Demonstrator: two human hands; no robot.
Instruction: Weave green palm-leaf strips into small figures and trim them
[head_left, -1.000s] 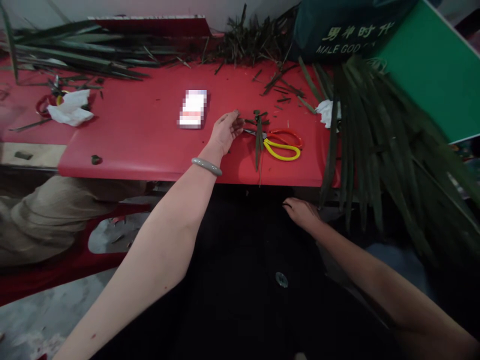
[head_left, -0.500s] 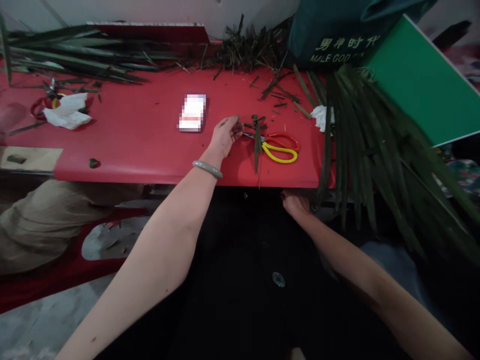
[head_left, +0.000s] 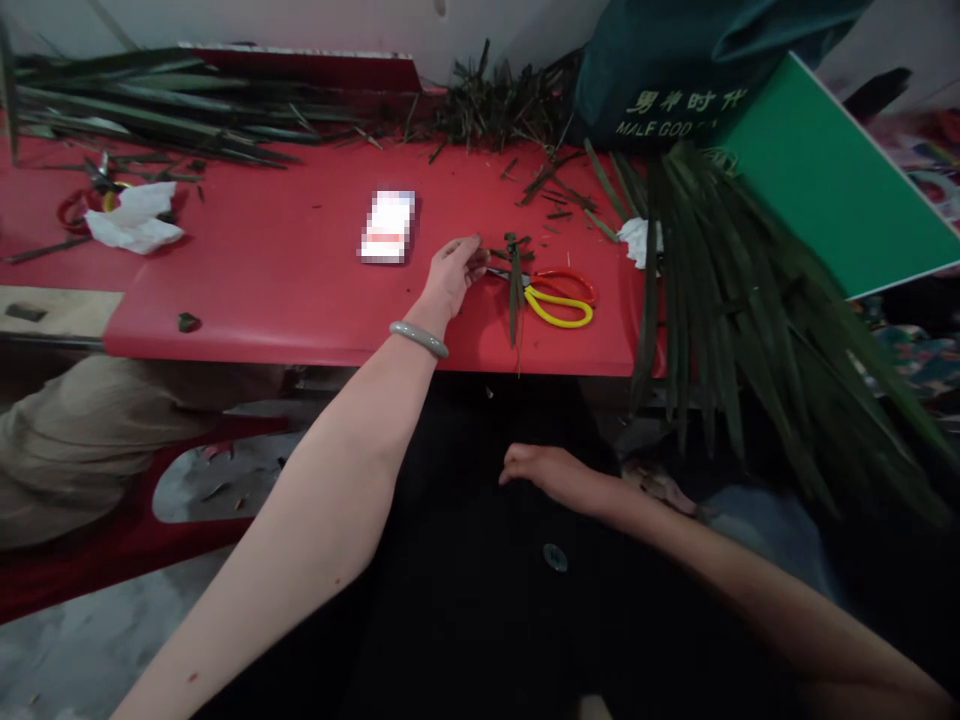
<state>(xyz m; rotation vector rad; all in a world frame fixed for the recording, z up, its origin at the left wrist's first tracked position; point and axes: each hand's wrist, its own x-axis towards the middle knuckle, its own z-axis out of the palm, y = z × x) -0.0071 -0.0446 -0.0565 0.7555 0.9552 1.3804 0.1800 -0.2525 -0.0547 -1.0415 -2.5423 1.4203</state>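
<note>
My left hand [head_left: 452, 274], with a pale bangle on its wrist, reaches onto the red table [head_left: 285, 290]. Its fingers are curled and pinched on the left tip of a small folded green leaf piece [head_left: 514, 280]. That piece lies across the blades of scissors with orange and yellow handles [head_left: 561, 296]. My right hand [head_left: 551, 471] rests low over the black cloth on my lap [head_left: 465, 560]. Its fingers point left, lie loosely flat and hold nothing.
A bundle of long green leaves [head_left: 720, 290] hangs over the table's right end beside a green board [head_left: 832, 190] and a dark bag [head_left: 675, 70]. There is a white packet [head_left: 388, 225], a crumpled tissue [head_left: 135, 215] and more leaves [head_left: 150, 100]. Another person's beige leg [head_left: 90, 440] is at the left.
My right hand has dropped from under the table's front edge, near the hanging leaves, down and left onto my lap. My left hand has stayed at the leaf piece.
</note>
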